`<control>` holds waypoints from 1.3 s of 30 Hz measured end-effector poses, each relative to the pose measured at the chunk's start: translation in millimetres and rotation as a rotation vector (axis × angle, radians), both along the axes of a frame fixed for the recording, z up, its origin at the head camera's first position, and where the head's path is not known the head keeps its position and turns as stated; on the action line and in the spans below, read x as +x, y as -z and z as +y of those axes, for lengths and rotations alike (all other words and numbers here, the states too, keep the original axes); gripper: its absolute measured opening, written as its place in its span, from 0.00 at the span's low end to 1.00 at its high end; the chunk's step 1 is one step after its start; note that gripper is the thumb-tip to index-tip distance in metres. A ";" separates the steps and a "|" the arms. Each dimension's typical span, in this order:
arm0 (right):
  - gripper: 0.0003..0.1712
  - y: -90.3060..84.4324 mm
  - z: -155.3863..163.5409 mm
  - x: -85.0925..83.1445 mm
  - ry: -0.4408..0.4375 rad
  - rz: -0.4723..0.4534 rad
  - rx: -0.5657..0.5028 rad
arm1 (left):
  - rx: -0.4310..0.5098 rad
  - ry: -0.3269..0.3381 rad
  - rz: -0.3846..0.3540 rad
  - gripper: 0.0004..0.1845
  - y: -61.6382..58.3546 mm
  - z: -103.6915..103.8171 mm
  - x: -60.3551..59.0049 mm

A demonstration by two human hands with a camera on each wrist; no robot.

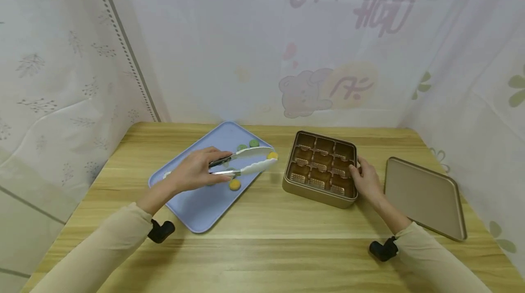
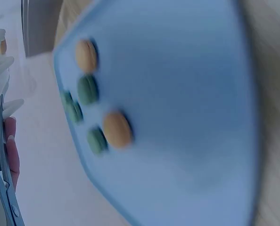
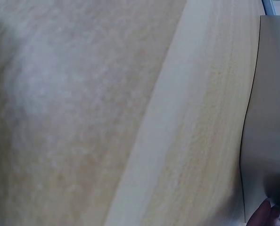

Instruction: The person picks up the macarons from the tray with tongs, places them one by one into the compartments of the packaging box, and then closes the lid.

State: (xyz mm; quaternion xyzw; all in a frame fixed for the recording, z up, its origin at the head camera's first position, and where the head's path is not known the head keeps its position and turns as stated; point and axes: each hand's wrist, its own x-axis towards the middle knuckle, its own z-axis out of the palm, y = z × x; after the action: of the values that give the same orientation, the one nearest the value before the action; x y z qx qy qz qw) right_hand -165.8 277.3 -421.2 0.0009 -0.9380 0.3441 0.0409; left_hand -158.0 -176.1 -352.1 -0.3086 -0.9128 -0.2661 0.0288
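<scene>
My left hand (image 1: 197, 170) grips a pair of tongs (image 1: 223, 172) with white scalloped tips, raised over the tray's right side. Between the tips is a yellow macaron (image 1: 272, 155), also visible as an orange-looking spot at the left edge of the left wrist view. Below lies a blue tray (image 1: 201, 211) bearing green macarons (image 1: 254, 143) and yellow ones (image 1: 234, 185). My right hand (image 1: 366, 179) holds the right side of a gold square tin (image 1: 320, 198), thumb at the rim. A brown plastic insert (image 1: 321, 161) divides the tin into several compartments.
A flat gold lid (image 1: 424, 195) lies at the right of the wooden table (image 1: 262, 256). White printed cloth (image 1: 229, 56) hangs behind the table and along both sides. A small white thing (image 1: 166, 175) shows on the tray beside the left wrist.
</scene>
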 end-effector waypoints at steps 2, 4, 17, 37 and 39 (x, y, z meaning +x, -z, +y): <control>0.30 0.1 -0.3 0.5 0.000 -0.002 -0.001 | 0.009 0.036 0.003 0.32 1.6 12.6 -1.9; 0.30 -0.3 -0.8 1.1 0.000 -0.003 -0.002 | 0.003 0.065 -0.001 0.32 2.5 24.0 -3.0; 0.29 1.1 -1.3 0.1 0.003 0.021 0.002 | -0.130 0.094 -0.014 0.32 2.7 68.2 -7.2; 0.28 2.6 -1.9 0.7 -0.008 0.046 -0.026 | -0.272 0.064 -0.113 0.33 -22.5 90.3 -15.4; 0.28 2.7 -1.6 0.5 -0.005 0.044 -0.027 | -0.287 0.051 -0.117 0.33 -23.8 92.5 -15.3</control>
State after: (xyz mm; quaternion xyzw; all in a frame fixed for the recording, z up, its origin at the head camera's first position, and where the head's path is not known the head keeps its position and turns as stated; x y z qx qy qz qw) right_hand -165.3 275.7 -424.0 0.0101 -0.9322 0.3567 0.0608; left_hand -173.3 -83.6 -328.3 -0.3167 -0.9333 -0.1512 -0.0754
